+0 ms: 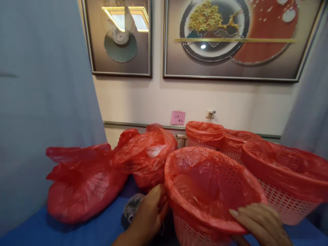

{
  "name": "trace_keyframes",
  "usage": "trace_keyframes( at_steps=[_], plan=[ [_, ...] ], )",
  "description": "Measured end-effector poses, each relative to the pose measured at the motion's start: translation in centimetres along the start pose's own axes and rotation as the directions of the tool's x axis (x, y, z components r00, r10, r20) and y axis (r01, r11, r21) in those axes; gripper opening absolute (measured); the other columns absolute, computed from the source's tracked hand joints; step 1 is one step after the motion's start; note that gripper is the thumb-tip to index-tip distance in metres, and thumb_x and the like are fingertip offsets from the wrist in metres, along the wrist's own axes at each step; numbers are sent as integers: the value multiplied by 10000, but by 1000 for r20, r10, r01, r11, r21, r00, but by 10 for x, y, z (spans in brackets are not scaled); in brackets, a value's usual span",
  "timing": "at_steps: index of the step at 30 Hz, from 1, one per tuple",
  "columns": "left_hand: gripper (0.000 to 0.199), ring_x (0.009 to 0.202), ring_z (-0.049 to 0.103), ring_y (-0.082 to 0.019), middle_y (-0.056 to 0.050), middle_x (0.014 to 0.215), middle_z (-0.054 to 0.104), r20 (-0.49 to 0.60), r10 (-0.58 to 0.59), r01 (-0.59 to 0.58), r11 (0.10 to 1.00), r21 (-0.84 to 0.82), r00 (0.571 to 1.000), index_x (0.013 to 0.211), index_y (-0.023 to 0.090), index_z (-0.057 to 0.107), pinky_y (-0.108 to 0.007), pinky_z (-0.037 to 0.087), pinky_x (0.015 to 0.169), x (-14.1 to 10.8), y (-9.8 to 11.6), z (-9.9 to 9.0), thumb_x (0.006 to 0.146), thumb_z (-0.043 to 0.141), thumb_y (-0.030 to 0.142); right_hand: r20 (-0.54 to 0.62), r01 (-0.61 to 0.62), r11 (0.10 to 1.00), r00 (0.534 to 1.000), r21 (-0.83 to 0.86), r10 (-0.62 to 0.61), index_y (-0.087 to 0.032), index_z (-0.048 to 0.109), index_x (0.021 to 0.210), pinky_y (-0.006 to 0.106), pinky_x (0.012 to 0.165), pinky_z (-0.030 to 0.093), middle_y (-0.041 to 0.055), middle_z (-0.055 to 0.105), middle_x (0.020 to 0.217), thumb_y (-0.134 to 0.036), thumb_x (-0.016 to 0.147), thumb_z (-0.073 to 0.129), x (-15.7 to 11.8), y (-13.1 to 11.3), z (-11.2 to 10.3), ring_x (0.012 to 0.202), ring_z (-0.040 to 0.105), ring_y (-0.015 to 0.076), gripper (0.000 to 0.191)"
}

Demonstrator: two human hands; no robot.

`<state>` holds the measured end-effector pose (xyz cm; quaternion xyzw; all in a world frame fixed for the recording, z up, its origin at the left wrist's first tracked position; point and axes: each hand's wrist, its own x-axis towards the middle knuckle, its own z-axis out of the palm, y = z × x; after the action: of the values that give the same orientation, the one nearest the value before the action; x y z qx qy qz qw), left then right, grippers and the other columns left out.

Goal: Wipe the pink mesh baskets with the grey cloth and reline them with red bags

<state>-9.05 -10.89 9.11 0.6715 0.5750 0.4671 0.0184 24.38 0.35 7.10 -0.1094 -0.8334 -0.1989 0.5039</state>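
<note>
A basket (194, 232) with lattice walls, lined with a red plastic bag (212, 184), stands in front of me, its liner folded over the rim. At the rim's left side my left hand (153, 208) is closed, fingers pinched on the red liner. My right hand (261, 218) lies over the front right rim, its fingers on top of the folded plastic and the thumb mostly hidden below. Just left of my left hand a dark, speckled object (132, 206) rests on the blue cloth, partly covered by that hand.
Two red plastic bags (84, 188) (151, 153) sit at the left and centre. Red-lined baskets (205, 131) (238, 138) (287, 171) stand behind and to the right. Blue cloth (102, 229) covers the table. A pink note (178, 118) and framed pictures hang on the wall; curtains flank it.
</note>
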Motion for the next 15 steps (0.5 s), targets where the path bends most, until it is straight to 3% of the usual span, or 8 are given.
trace_keyframes(
  at_steps=[2, 4, 6, 9, 11, 15],
  plan=[
    [147, 934, 736, -260, -69, 1046, 771, 4, -75, 75, 997, -25, 997, 968, 274, 713, -373, 614, 829, -2, -9, -3, 889, 591, 250, -2, -5, 1000, 1000, -17, 5, -346, 669, 1306, 365, 765, 523, -21, 797, 893, -292, 860, 768, 9, -6, 0, 764, 730, 214, 460],
    [139, 1087, 720, -301, -73, 1146, 757, -177, -136, 127, 990, -65, 975, 962, 281, 708, -443, 601, 945, -1, -14, -9, 906, 582, 302, -25, 2, 1000, 1000, -30, -3, -281, 687, 1226, 373, 816, 501, -8, 794, 883, -271, 871, 749, 23, -14, 1, 774, 725, 205, 361],
    [213, 1267, 645, -346, -77, 1327, 697, -316, -163, 136, 985, -107, 935, 1081, 299, 702, -536, 542, 1071, 3, -13, -12, 926, 590, 392, -61, -7, 1000, 998, -23, 6, -228, 681, 1151, 381, 851, 472, 9, 784, 865, -276, 922, 682, 38, -21, 3, 765, 714, 195, 234],
    [575, 1488, 429, -410, -47, 1634, 446, -222, -95, 69, 990, -125, 970, 1440, 380, 546, -651, 419, 1178, 8, 1, -2, 892, 664, 505, -100, -68, 997, 992, 38, 72, -201, 641, 1090, 379, 811, 442, 18, 752, 837, -256, 975, 589, 55, -29, 8, 733, 681, 183, 138],
    [740, 1551, 305, -426, -14, 1722, 279, -152, -35, 16, 992, -126, 988, 1556, 425, 395, -696, 339, 1213, 11, 12, 12, 884, 689, 519, -113, -114, 989, 986, 97, 124, -201, 609, 1036, 366, 765, 419, 11, 717, 809, -215, 976, 571, 61, -31, 11, 708, 643, 173, 73],
    [743, 1583, 225, -405, 5, 1742, 204, -213, 6, -32, 992, -118, 977, 1589, 445, 298, -707, 230, 1257, 21, 19, 36, 934, 648, 484, -96, -193, 968, 973, 159, 210, -209, 542, 944, 364, 767, 391, 4, 652, 790, -140, 965, 532, 61, -19, 18, 726, 591, 172, 73]
  ],
)
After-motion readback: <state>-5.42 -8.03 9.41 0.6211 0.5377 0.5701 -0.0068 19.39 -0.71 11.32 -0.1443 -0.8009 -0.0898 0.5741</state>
